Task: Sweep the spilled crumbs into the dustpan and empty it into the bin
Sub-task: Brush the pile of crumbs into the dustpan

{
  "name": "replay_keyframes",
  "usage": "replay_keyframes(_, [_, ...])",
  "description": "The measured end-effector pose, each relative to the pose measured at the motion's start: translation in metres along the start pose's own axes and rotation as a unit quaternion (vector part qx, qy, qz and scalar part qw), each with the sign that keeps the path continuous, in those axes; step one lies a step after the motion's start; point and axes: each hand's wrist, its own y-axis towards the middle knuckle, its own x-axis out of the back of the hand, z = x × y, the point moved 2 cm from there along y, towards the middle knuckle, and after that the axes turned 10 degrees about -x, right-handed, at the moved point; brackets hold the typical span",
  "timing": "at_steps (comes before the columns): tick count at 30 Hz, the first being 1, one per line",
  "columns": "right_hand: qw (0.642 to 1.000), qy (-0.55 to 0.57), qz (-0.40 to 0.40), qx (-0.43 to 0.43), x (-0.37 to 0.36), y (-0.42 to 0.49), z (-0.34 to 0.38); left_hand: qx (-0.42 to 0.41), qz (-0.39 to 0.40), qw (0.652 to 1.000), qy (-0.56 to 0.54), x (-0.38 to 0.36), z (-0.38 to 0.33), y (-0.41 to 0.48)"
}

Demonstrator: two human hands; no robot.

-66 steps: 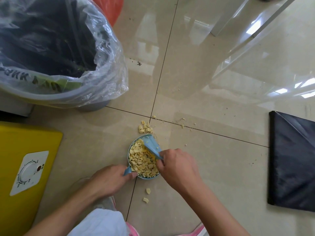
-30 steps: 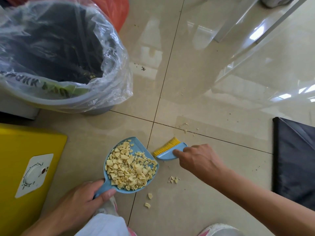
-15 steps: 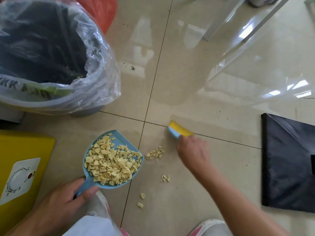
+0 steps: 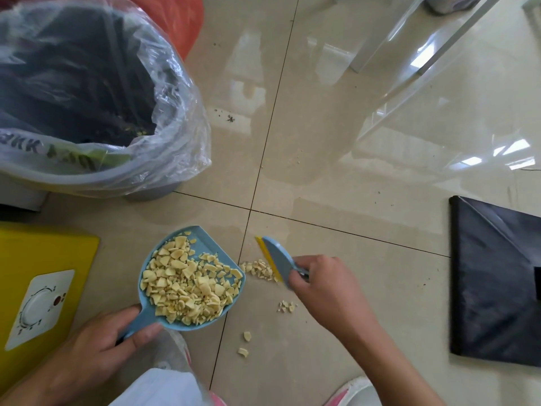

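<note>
A small blue dustpan (image 4: 205, 244) rests on the tiled floor, heaped with pale yellow crumbs (image 4: 187, 285). My left hand (image 4: 96, 350) grips its handle from below. My right hand (image 4: 325, 288) holds a little blue brush with yellow bristles (image 4: 275, 257), its bristles pressed against a small pile of crumbs (image 4: 259, 269) just right of the pan's mouth. A smaller cluster (image 4: 287, 306) and two loose pieces (image 4: 245, 344) lie on the floor nearer me. The grey bin (image 4: 96, 177), lined with a clear bag over a black one, stands at the upper left.
A yellow box with a white dial label (image 4: 38, 288) sits at the left. A black folded bag (image 4: 494, 282) lies flat on the right. White table legs (image 4: 409, 60) rise at the upper right. An orange bag (image 4: 175, 22) sits behind the bin. My shoe tips show at the bottom.
My right hand has drawn the brush back from the tile joint toward the dustpan, pushing the small pile up to the pan's mouth. The dustpan has stayed in my left hand.
</note>
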Motion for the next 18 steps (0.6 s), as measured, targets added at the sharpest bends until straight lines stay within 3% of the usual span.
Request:
replay_keyframes(2, [0.991, 0.085, 0.105, -0.017, -0.014, 0.005, 0.008, -0.002, -0.001, 1.0, -0.005, 0.001, -0.002, 0.0])
replay_keyframes(4, [0.985, 0.056, 0.161, 0.0, -0.042, 0.01, 0.014, -0.005, -0.007, 1.0, -0.015, 0.002, -0.006, 0.001])
replay_keyframes(8, [0.992, -0.029, 0.121, -0.002, -0.056, 0.041, 0.01, -0.013, -0.011, 0.999, -0.027, 0.001, -0.012, -0.001])
replay_keyframes(13, [0.996, -0.075, 0.042, 0.02, -0.014, 0.07, 0.002, -0.012, -0.017, 0.999, -0.024, 0.0, -0.008, -0.001])
replay_keyframes(15, [0.992, -0.089, 0.068, 0.06, -0.003, 0.059, 0.008, -0.021, -0.011, 0.999, -0.026, -0.002, -0.01, 0.0])
replay_keyframes(18, [0.972, -0.102, 0.183, 0.11, -0.012, 0.028, 0.012, -0.033, 0.013, 0.999, -0.026, -0.005, -0.012, 0.002])
